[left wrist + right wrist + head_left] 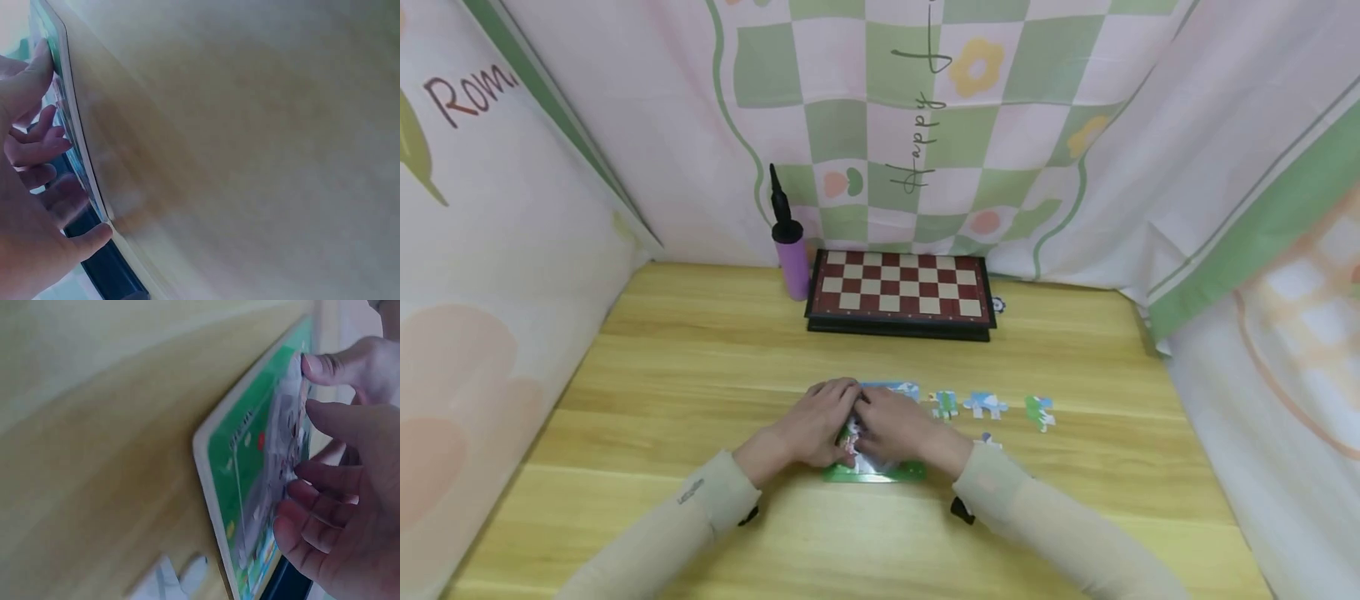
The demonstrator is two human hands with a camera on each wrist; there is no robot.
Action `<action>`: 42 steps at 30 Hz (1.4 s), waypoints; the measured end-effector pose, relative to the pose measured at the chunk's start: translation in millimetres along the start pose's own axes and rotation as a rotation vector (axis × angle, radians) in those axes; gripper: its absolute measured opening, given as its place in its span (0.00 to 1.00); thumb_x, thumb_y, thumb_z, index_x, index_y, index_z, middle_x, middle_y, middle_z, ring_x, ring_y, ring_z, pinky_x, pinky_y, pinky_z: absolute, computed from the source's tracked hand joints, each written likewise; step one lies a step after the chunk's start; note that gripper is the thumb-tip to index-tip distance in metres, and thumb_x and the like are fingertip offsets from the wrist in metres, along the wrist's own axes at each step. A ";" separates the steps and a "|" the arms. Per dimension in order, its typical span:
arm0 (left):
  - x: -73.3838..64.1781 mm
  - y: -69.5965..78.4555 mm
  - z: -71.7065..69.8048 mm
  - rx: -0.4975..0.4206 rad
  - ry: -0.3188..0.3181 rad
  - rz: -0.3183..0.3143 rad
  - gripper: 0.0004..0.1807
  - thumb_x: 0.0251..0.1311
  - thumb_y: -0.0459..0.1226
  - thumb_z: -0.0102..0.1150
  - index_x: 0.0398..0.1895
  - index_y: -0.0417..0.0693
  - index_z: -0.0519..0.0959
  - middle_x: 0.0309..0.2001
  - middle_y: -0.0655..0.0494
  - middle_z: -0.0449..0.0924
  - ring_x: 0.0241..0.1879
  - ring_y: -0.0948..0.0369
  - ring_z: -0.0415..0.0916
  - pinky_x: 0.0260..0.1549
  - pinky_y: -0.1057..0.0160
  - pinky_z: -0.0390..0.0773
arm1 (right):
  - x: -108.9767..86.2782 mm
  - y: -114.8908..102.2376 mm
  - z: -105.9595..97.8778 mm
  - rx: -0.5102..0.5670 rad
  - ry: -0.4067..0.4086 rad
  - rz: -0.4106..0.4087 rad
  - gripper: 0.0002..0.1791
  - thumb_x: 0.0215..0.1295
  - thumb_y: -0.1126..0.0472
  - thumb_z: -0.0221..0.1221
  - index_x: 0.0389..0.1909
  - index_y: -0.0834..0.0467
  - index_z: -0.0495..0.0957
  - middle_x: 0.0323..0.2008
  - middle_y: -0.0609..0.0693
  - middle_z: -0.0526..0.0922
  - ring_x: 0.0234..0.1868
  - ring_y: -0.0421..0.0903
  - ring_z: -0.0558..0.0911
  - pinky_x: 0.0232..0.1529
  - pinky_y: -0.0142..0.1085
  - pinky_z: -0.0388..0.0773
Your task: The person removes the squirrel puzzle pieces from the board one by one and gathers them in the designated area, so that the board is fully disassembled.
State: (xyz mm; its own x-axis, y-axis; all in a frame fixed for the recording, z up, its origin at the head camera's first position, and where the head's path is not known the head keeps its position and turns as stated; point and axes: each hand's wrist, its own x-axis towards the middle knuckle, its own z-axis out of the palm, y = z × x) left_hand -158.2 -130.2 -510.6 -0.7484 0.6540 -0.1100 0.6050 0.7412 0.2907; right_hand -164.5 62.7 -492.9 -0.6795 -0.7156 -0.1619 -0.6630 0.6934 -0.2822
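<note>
A jigsaw puzzle board point(874, 477) with a green border lies on the table, partly hidden beneath both hands. My left hand point(822, 421) lies over its left side. In the left wrist view, that hand's fingers point(44, 144) spread along the board, with a thumb or finger near its edge. My right hand point(898, 423) is over the board's middle, close to the left. The right wrist view shows its bent fingertips point(300, 487) and thumb on the puzzle's picture surface, a gap between thumb and fingers. Loose puzzle pieces point(986, 405) lie right of the board.
More puzzle pieces point(1040, 412) lie further right, and another point(988, 439) shows beside the right wrist. Behind the board stands a folded chessboard case point(901, 287). A purple hand pump point(792, 260) stands at its left. Printed curtains point(910, 125) enclose the wooden table.
</note>
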 end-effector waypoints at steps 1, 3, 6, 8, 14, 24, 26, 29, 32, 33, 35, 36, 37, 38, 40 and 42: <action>0.1 0.0 -0.4 0.002 -0.001 -0.004 0.61 0.50 0.61 0.76 0.78 0.41 0.56 0.77 0.42 0.62 0.78 0.44 0.60 0.79 0.38 0.63 | 0.0 -1.2 0.9 -0.012 -0.004 0.003 0.36 0.72 0.49 0.61 0.74 0.63 0.68 0.70 0.61 0.76 0.69 0.58 0.78 0.73 0.50 0.77; 0.0 0.1 -1.1 0.004 -0.009 -0.020 0.63 0.49 0.61 0.76 0.80 0.39 0.55 0.78 0.40 0.60 0.79 0.42 0.58 0.79 0.37 0.60 | -0.3 -3.2 3.1 -0.041 -0.014 0.006 0.37 0.73 0.47 0.59 0.74 0.64 0.67 0.72 0.62 0.74 0.70 0.60 0.76 0.74 0.51 0.76; 0.3 0.7 -2.4 0.006 -0.036 -0.056 0.65 0.48 0.63 0.76 0.81 0.39 0.54 0.79 0.39 0.57 0.80 0.41 0.55 0.80 0.35 0.57 | -0.1 -5.2 7.1 -0.072 -0.024 0.013 0.37 0.73 0.44 0.58 0.73 0.64 0.67 0.73 0.63 0.72 0.71 0.60 0.75 0.74 0.51 0.76; 0.9 0.3 -2.4 0.013 -0.042 -0.077 0.66 0.46 0.65 0.76 0.81 0.40 0.55 0.80 0.39 0.56 0.80 0.41 0.54 0.80 0.34 0.56 | 0.4 -5.9 8.8 -0.075 -0.016 0.017 0.36 0.73 0.44 0.58 0.72 0.63 0.68 0.71 0.63 0.73 0.70 0.60 0.76 0.73 0.51 0.77; 2.0 -1.4 -2.7 0.039 -0.047 -0.104 0.66 0.45 0.67 0.75 0.80 0.41 0.57 0.80 0.40 0.57 0.80 0.41 0.55 0.81 0.34 0.56 | 3.8 -6.3 8.2 -0.029 -0.022 0.047 0.38 0.72 0.45 0.59 0.74 0.65 0.65 0.72 0.62 0.72 0.72 0.60 0.74 0.76 0.51 0.74; 1.8 -2.3 -3.0 0.014 -0.043 -0.109 0.65 0.44 0.68 0.75 0.79 0.44 0.59 0.79 0.43 0.58 0.80 0.43 0.56 0.80 0.33 0.56 | 7.4 -5.6 8.2 0.083 -0.027 0.085 0.39 0.71 0.49 0.63 0.75 0.62 0.63 0.73 0.60 0.73 0.73 0.57 0.74 0.76 0.50 0.74; 1.7 -2.4 -3.4 0.010 -0.047 -0.115 0.65 0.45 0.68 0.75 0.79 0.44 0.58 0.79 0.44 0.58 0.80 0.43 0.55 0.80 0.33 0.55 | 7.4 -6.2 8.0 0.114 -0.006 0.076 0.37 0.69 0.50 0.66 0.73 0.61 0.64 0.66 0.58 0.79 0.66 0.54 0.80 0.69 0.48 0.80; 1.7 -2.5 -4.0 0.001 -0.047 -0.116 0.65 0.44 0.68 0.76 0.79 0.44 0.59 0.79 0.44 0.58 0.80 0.43 0.55 0.80 0.33 0.55 | 6.9 -7.1 7.8 0.152 0.017 0.066 0.35 0.68 0.52 0.67 0.70 0.60 0.66 0.55 0.55 0.84 0.54 0.49 0.84 0.57 0.43 0.86; 1.7 -3.0 -4.0 -0.001 -0.048 -0.118 0.64 0.44 0.68 0.76 0.79 0.45 0.59 0.80 0.44 0.58 0.80 0.43 0.55 0.80 0.33 0.55 | 6.0 -7.7 7.6 0.173 0.020 0.068 0.34 0.68 0.54 0.68 0.70 0.60 0.66 0.53 0.54 0.85 0.53 0.48 0.85 0.55 0.42 0.86; 1.7 -3.2 -4.0 -0.001 -0.050 -0.119 0.64 0.44 0.68 0.75 0.79 0.46 0.59 0.80 0.44 0.58 0.80 0.43 0.55 0.80 0.33 0.55 | 5.8 -7.7 7.7 0.172 0.021 0.067 0.32 0.68 0.55 0.67 0.69 0.60 0.68 0.53 0.54 0.86 0.53 0.48 0.85 0.57 0.41 0.86; 1.8 -3.6 -3.9 0.001 -0.055 -0.120 0.63 0.44 0.68 0.75 0.79 0.47 0.59 0.80 0.45 0.58 0.80 0.44 0.55 0.80 0.32 0.56 | 5.6 -7.5 8.2 0.153 0.027 0.052 0.26 0.69 0.56 0.67 0.63 0.58 0.73 0.52 0.52 0.86 0.53 0.47 0.85 0.57 0.41 0.86; 1.8 -3.8 -3.7 0.002 -0.058 -0.120 0.63 0.45 0.68 0.75 0.79 0.47 0.59 0.80 0.45 0.58 0.80 0.44 0.55 0.80 0.32 0.56 | 5.5 -7.3 8.4 0.147 0.032 0.041 0.22 0.68 0.57 0.67 0.59 0.58 0.76 0.50 0.51 0.87 0.50 0.46 0.85 0.55 0.40 0.86; 1.9 -4.0 -3.7 0.004 -0.061 -0.119 0.63 0.45 0.68 0.74 0.79 0.48 0.59 0.80 0.45 0.58 0.80 0.44 0.54 0.80 0.32 0.56 | 5.3 -7.0 8.7 0.141 0.038 0.026 0.16 0.68 0.59 0.66 0.54 0.57 0.78 0.47 0.50 0.87 0.47 0.45 0.85 0.53 0.38 0.86; 2.0 -4.1 -3.7 0.005 -0.064 -0.119 0.63 0.45 0.68 0.74 0.79 0.47 0.59 0.80 0.45 0.58 0.81 0.44 0.54 0.80 0.32 0.56 | 5.3 -6.9 8.9 0.138 0.044 0.011 0.12 0.68 0.60 0.66 0.49 0.55 0.79 0.44 0.48 0.87 0.43 0.43 0.84 0.50 0.36 0.86; 2.3 -4.3 -3.4 0.007 -0.068 -0.118 0.63 0.46 0.68 0.74 0.80 0.47 0.59 0.80 0.45 0.57 0.81 0.44 0.54 0.80 0.32 0.55 | 5.0 -6.7 8.9 0.142 0.050 -0.019 0.05 0.68 0.63 0.64 0.42 0.54 0.79 0.36 0.46 0.85 0.35 0.40 0.80 0.41 0.32 0.83; 2.4 -4.2 -3.0 0.009 -0.069 -0.117 0.63 0.46 0.69 0.74 0.80 0.47 0.59 0.80 0.45 0.57 0.81 0.44 0.54 0.80 0.32 0.56 | 4.5 -6.4 8.5 0.170 0.049 -0.037 0.04 0.68 0.65 0.62 0.40 0.54 0.78 0.32 0.45 0.83 0.30 0.37 0.76 0.35 0.28 0.79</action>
State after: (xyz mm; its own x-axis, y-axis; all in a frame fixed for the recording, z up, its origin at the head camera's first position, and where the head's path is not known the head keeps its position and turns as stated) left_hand -163.3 -132.2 -509.2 -0.7939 0.5715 -0.2077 0.5173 0.8143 0.2634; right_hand -160.6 54.3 -499.8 -0.6733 -0.7322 -0.1033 -0.6275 0.6397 -0.4439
